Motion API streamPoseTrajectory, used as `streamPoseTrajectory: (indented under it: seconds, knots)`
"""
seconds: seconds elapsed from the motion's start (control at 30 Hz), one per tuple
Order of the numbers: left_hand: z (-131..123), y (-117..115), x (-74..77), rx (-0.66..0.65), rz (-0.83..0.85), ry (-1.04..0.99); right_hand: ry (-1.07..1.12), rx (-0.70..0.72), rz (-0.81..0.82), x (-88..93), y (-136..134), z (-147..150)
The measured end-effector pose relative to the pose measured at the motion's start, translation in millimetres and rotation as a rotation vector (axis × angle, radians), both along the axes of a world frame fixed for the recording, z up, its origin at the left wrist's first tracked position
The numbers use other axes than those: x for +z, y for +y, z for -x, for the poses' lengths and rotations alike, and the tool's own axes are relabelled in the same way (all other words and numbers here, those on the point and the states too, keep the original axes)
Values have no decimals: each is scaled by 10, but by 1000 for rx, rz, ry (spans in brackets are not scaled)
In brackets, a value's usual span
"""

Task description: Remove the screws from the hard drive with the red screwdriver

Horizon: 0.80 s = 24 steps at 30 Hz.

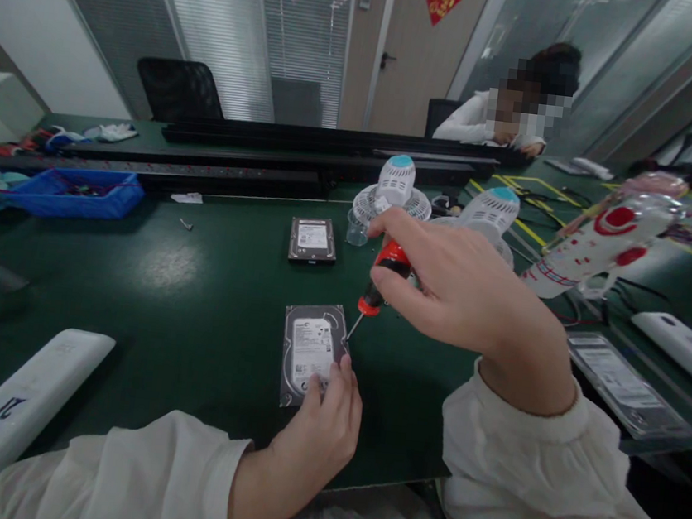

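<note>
A hard drive (313,339) with a white label lies flat on the green table (211,344) in front of me. My left hand (328,416) grips its lower right corner, fingertips resting on the label and edge. Closed round the red and black handle of a screwdriver (369,305) is my right hand (449,284). The thin shaft slants down to the drive's right edge, where the tip touches or nearly touches it; the exact contact is too small to tell. Farther back lies a second hard drive (313,240), label up.
White fans with blue tops (396,180) and a small clear cup (358,229) stand behind my right hand. A bottle (605,231) and another hard drive (628,383) are at right. At left are a blue tray (70,207) and a white device (23,406). A person sits opposite.
</note>
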<state>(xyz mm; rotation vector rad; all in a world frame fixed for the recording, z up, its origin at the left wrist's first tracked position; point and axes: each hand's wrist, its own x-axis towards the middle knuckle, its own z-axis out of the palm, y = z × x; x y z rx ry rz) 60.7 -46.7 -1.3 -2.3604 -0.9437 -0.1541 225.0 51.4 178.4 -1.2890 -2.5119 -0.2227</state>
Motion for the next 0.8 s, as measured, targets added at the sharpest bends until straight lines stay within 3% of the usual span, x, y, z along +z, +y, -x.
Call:
streamPoseTrajectory:
  seconds: [0.1, 0.33, 0.53, 0.7, 0.8]
  knots:
    - [1, 6, -15, -5, -1, 0, 24, 71, 44, 3, -8, 9]
    - [-2, 13, -18, -5, 4, 10, -40, -86, -113, -35, 21, 18]
    - [-3, 3, -21, -3, -3, 1, 36, 107, 20, -16, 22, 4]
    - [0, 4, -17, -2, 3, 15, -32, -66, -99, -37, 12, 44]
    - [2, 6, -19, -6, 3, 9, -22, -32, -88, -50, 10, 48]
